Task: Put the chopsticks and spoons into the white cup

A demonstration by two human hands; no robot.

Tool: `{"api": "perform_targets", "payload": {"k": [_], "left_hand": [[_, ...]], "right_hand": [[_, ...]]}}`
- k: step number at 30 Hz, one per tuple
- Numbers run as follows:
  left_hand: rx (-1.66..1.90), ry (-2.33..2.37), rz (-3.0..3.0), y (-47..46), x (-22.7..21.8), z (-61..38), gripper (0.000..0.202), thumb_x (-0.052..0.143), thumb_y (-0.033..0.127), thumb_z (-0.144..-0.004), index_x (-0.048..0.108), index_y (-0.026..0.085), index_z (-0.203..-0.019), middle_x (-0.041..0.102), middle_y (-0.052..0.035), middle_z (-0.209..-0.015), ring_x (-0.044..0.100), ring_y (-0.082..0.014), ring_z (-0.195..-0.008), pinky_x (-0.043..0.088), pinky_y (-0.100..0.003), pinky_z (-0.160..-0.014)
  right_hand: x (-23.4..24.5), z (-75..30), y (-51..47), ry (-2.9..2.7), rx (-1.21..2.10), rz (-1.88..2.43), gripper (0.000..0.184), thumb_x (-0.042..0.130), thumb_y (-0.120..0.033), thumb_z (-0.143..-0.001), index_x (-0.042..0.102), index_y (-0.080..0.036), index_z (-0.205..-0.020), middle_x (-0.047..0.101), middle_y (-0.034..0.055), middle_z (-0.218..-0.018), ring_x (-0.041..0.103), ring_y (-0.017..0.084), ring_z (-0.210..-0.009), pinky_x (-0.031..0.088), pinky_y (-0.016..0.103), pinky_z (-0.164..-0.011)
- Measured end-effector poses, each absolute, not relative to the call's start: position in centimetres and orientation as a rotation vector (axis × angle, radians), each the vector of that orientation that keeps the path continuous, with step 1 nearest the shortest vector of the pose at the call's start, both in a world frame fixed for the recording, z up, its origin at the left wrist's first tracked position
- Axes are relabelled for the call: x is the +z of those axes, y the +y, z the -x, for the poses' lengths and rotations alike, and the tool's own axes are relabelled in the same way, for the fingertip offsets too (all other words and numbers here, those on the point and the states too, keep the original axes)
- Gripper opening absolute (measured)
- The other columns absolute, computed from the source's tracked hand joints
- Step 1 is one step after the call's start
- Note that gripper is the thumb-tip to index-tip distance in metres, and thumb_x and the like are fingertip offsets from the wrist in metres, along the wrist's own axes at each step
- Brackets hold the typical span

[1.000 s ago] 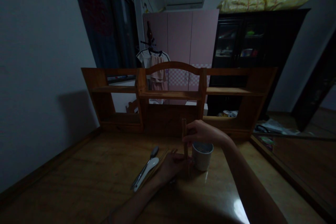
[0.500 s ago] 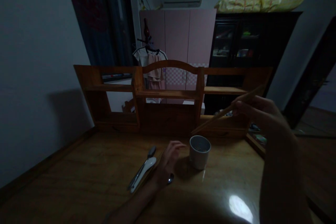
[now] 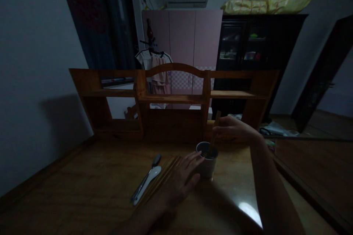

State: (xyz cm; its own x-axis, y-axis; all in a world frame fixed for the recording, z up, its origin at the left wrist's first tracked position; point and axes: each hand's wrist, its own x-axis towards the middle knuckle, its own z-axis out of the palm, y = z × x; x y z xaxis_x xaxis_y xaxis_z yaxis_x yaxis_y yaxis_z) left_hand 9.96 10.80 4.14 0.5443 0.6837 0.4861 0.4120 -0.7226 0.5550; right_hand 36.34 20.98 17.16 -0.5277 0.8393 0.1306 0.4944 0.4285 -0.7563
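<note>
My right hand (image 3: pixel 230 126) pinches wooden chopsticks (image 3: pixel 214 134), which stand nearly upright with their lower ends inside a pale cup-shaped holder (image 3: pixel 207 167). My left hand (image 3: pixel 185 176) is open beside that holder, its fingertips at the near left of the rim; whether they press on it is hard to tell. Small holes or specks show inside the holder. Left of my left hand, more chopsticks (image 3: pixel 162 176) lie on the table, partly covered by the hand. Next to them are a white spoon (image 3: pixel 149 183) and a metal spoon (image 3: pixel 146 178), side by side.
A wooden shelf unit (image 3: pixel 173 98) stands along the back of the wooden table (image 3: pixel 104 183). Light glares off the tabletop at the lower right. A white wall (image 3: pixel 33 80) borders the left side. Behind are a pink wardrobe (image 3: pixel 180 36) and a dark cabinet (image 3: pixel 259 40).
My right hand has moved left and down, bringing the chopsticks from a slant above the holder to upright inside it. My left hand has moved right to the holder's rim. The view has shifted slightly.
</note>
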Motion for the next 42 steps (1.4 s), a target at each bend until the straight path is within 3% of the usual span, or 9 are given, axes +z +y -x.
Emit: {"api": "perform_targets", "payload": {"k": [6,15,29,42], "left_hand": [[0.912,0.918,-2.397,10.4,4.4,-10.2,0.047,0.037,0.035,-0.096,0.033,0.033,-0.142,0.028,0.0001,-0.154,0.029,-0.0208,-0.138,0.026,-0.043,-0.114],[0.909,0.93,-2.352,10.2,4.5,-10.3,0.046,0.036,0.036,-0.096,0.033,0.032,-0.142,0.029,-0.0002,-0.153,0.03,-0.0211,-0.138,0.026,-0.043,-0.114],[0.96,0.922,-2.283,10.1,4.5,-10.4,0.043,0.036,0.035,-0.097,0.038,0.033,-0.139,0.032,0.0009,-0.151,0.032,-0.0192,-0.136,0.027,-0.039,-0.115],[0.942,0.929,-2.307,10.3,4.3,-10.3,0.042,0.035,0.034,-0.097,0.036,0.035,-0.139,0.032,0.0028,-0.151,0.031,-0.0173,-0.137,0.027,-0.038,-0.115]], "right_hand": [[15.2,-33.8,22.4,-2.259,1.036,1.082,0.038,0.069,-0.048,-0.075,0.064,-0.012,-0.086,0.07,0.0046,-0.076,0.068,0.018,-0.068,0.052,0.028,-0.061],[14.9,-33.9,22.7,-2.248,1.091,1.092,0.035,0.069,-0.045,-0.075,0.064,-0.012,-0.088,0.07,0.0047,-0.077,0.068,0.018,-0.07,0.054,0.029,-0.065],[13.4,-33.4,24.1,-2.24,1.049,1.044,0.035,0.067,-0.048,-0.076,0.061,-0.013,-0.079,0.063,0.0017,-0.069,0.061,0.015,-0.063,0.049,0.026,-0.06],[12.6,-33.7,24.8,-2.246,1.041,1.013,0.036,0.066,-0.051,-0.076,0.062,-0.015,-0.084,0.062,0.0007,-0.069,0.058,0.014,-0.061,0.045,0.025,-0.057]]}}
